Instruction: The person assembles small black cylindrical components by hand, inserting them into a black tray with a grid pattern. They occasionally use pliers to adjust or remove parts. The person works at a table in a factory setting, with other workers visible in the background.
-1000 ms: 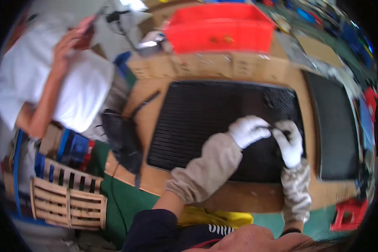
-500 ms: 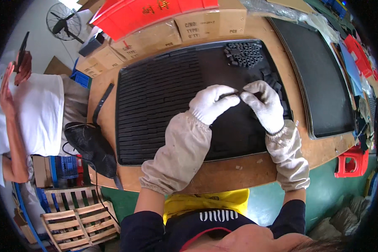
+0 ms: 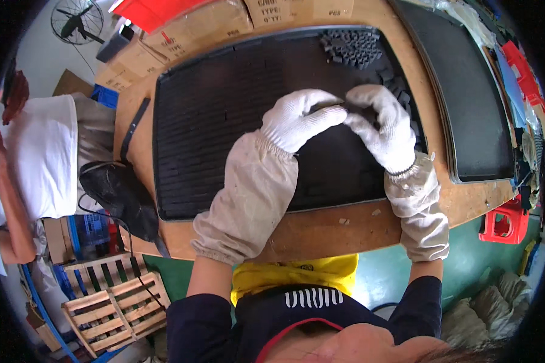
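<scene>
Both my hands wear white knit gloves and beige sleeve covers. My left hand (image 3: pixel 298 119) and my right hand (image 3: pixel 379 124) meet fingertip to fingertip over the right half of a large black ribbed tray (image 3: pixel 224 109) on a wooden table (image 3: pixel 321 227). Between the fingertips they pinch a small dark piece (image 3: pixel 336 107), mostly hidden by the gloves. A heap of small black blocks (image 3: pixel 352 45) lies in the tray's far right corner, and more loose blocks (image 3: pixel 400 97) sit just beyond my right hand.
A second black tray (image 3: pixel 466 91) lies to the right. Cardboard boxes (image 3: pixel 206 27) and a red bin (image 3: pixel 140 9) stand behind the tray. A person in a white shirt (image 3: pixel 39 157) sits at left, near a black bag (image 3: pixel 118 193), wooden pallet (image 3: pixel 112 305) and fan (image 3: pixel 75 21). A red stool (image 3: pixel 502 221) stands right.
The view has tilted so the tray sits more centred and closer. My hands stay together over the tray's right half, fingertips still joined on the small piece.
</scene>
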Tool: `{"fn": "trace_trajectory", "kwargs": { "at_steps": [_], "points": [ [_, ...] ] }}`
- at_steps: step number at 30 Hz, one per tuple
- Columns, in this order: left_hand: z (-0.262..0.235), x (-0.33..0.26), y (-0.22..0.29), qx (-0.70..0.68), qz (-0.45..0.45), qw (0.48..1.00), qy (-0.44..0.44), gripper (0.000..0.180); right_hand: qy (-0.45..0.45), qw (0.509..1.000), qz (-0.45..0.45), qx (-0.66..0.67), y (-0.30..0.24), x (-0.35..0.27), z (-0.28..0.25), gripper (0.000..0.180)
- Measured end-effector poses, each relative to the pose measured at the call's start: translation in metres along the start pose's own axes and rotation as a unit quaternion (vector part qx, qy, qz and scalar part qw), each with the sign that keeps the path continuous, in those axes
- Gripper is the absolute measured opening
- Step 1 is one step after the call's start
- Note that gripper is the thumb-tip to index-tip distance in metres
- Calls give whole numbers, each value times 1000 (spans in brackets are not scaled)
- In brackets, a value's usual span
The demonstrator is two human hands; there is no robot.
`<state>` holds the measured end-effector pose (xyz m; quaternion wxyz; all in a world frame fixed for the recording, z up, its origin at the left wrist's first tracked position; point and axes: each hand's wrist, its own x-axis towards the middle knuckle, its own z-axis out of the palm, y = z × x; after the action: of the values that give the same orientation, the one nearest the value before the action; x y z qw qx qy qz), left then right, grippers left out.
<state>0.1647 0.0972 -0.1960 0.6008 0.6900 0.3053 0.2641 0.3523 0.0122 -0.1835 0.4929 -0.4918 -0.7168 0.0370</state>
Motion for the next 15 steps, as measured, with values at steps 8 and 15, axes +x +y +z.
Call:
{"fn": "trace_trajectory", "kwargs": {
  "at_steps": [8,15],
  "points": [
    [-23,5,1,-49,17,995,90,45,-210,977,25,3,-5,-20,-1,28],
    [-23,6,-8,-127,58,986,90,36,-455,889,46,-3,-29,-27,16,29]
  ]
}}
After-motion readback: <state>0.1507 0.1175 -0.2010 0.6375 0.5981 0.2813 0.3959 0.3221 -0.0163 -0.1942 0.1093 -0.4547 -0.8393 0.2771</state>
